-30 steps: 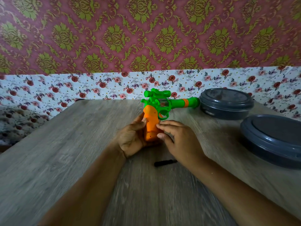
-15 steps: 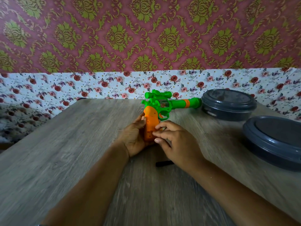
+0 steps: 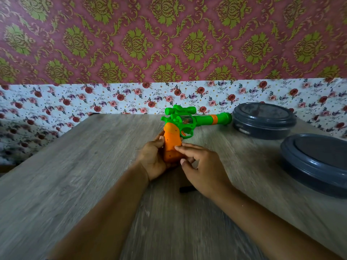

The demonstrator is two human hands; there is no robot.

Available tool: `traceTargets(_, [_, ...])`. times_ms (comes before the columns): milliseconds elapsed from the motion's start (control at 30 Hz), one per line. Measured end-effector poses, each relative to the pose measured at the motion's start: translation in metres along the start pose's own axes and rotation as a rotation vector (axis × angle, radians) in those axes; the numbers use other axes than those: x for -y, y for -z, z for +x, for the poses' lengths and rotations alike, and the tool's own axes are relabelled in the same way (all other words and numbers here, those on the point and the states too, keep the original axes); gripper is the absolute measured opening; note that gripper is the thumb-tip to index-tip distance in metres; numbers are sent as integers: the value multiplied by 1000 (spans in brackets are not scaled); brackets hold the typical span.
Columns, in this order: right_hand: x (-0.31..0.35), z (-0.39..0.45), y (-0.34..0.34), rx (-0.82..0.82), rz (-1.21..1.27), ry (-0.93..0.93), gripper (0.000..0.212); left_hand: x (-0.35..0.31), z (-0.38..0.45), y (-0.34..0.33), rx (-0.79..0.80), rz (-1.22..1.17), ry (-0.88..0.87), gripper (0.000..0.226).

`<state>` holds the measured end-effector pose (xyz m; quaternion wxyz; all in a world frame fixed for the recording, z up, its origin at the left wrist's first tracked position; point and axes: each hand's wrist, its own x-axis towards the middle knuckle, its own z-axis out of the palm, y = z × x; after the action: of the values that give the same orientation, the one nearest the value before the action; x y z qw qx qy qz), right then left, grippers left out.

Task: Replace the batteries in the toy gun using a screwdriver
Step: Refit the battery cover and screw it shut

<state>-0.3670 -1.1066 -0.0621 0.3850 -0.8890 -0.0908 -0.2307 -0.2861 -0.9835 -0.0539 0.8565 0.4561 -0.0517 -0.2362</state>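
The left hand [image 3: 154, 158] grips the orange grip of the toy gun [image 3: 180, 128] at table [image 3: 75, 175] centre. The right hand [image 3: 202, 166] rests loosely curled fingers on it. A black stick [image 3: 185, 189] lies at 6 o'clock; two grey dishes [image 3: 262, 121] sit at 3 o'clock.

Wooden table [image 3: 75, 184] — two grey containers [image 3: 262, 121]

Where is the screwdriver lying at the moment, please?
In the head view the screwdriver lies on the table, partly hidden under the right hand, nearer the person than the toy gun.
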Motion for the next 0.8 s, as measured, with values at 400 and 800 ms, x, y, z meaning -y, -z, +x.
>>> traceTargets(400, [15, -6, 3, 169, -377, 110, 46, 0, -3, -3, 18, 13, -25, 43])
traceTargets(800, [10, 0, 11, 104, -302, 97, 42, -4, -6, -4, 43, 24, 48, 46])
